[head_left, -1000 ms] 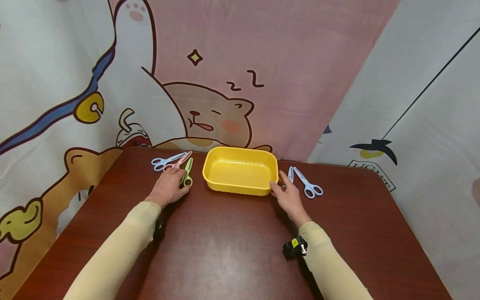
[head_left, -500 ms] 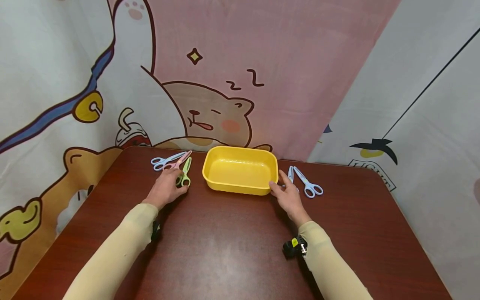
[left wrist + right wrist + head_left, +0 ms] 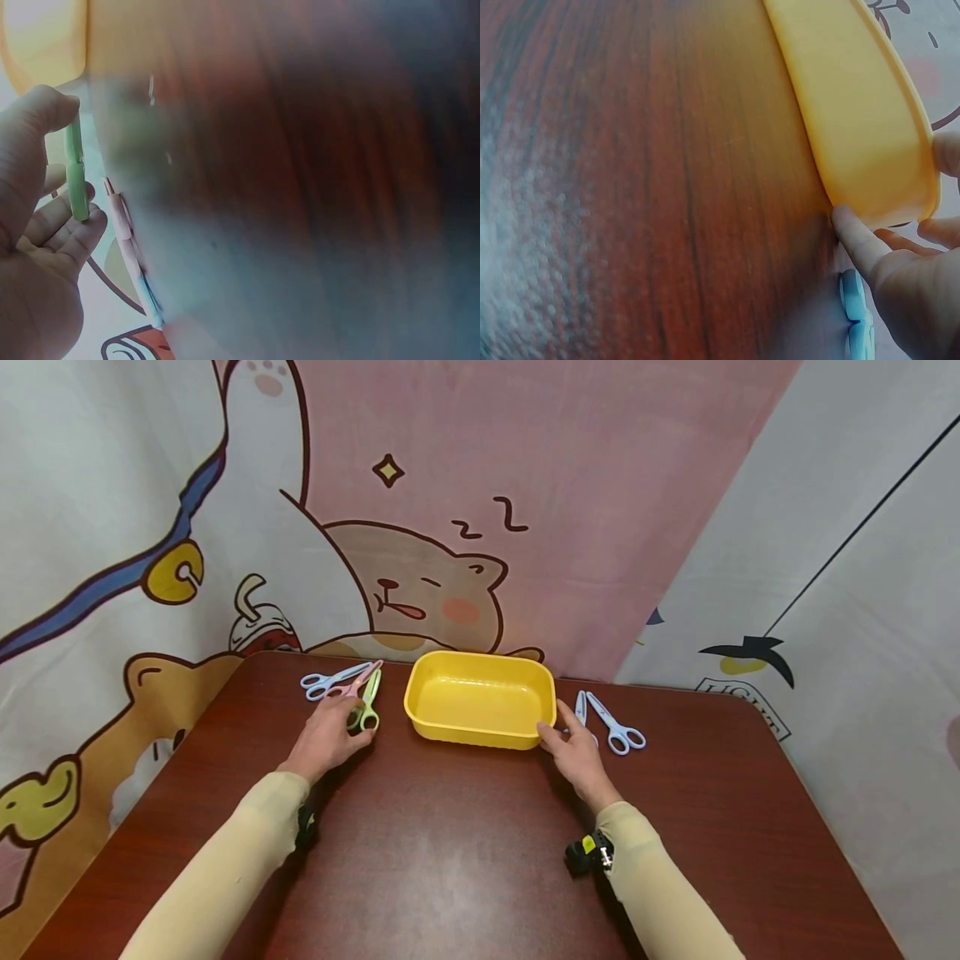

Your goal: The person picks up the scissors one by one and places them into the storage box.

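Note:
My left hand [image 3: 347, 722] pinches the handle end of the green scissors [image 3: 369, 702] between thumb and fingers, left of the yellow tray [image 3: 480, 737]. The left wrist view shows the green scissors [image 3: 75, 176] between my thumb and curled fingers [image 3: 71, 229]. Pink scissors [image 3: 358, 680] and blue scissors [image 3: 324, 681] lie just beyond; both pink scissors [image 3: 120, 225] and blue scissors [image 3: 150, 300] show in the wrist view. My right hand [image 3: 558, 731] rests against the tray's near right corner, thumb [image 3: 859, 236] touching the yellow tray [image 3: 862, 127], fingers fairly straight.
Light blue scissors [image 3: 617, 727] lie right of the tray, and another blue blade [image 3: 581, 704] pokes out by my right fingers. The dark wooden table [image 3: 450, 852] ends at a cartoon curtain [image 3: 420, 527] close behind the tray.
My left hand has closed on the green scissors and shifted them slightly left and away from me. The right hand stays at the tray's corner.

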Demonstrator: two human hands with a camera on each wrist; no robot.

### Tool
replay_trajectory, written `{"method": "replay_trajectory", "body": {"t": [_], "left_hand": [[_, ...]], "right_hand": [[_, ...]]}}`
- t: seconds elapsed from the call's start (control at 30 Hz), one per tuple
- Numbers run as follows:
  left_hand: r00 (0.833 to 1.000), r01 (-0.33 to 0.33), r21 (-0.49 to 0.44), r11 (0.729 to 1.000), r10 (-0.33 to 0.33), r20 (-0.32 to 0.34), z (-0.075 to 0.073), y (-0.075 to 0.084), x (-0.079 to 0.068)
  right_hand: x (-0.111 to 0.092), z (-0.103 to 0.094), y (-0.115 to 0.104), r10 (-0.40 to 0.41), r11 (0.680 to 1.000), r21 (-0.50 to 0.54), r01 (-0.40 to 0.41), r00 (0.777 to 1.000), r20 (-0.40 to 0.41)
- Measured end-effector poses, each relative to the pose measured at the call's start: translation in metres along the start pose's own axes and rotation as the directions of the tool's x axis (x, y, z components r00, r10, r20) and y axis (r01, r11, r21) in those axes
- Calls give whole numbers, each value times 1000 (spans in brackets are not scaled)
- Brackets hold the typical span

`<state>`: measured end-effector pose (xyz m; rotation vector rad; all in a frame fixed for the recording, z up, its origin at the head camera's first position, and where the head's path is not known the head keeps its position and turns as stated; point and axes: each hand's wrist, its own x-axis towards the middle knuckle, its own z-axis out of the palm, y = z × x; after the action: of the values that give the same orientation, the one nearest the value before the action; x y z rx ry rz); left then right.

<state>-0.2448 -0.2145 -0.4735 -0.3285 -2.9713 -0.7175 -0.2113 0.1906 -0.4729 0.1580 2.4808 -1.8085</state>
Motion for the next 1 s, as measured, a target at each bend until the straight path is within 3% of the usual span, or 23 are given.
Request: {"method": "replay_trajectory", "body": {"t": [0.63,1.0], "left_hand": [[996,-65,0,998,65,-68,-9,8,-4],[994,-72,-14,997,70,-84,-14,16,-3]], "right_hand": [[-2,-1,-2,-7,1000,10,7,1000,7],[-3,-1,-3,-7,1000,0,7,1000,20]]}}
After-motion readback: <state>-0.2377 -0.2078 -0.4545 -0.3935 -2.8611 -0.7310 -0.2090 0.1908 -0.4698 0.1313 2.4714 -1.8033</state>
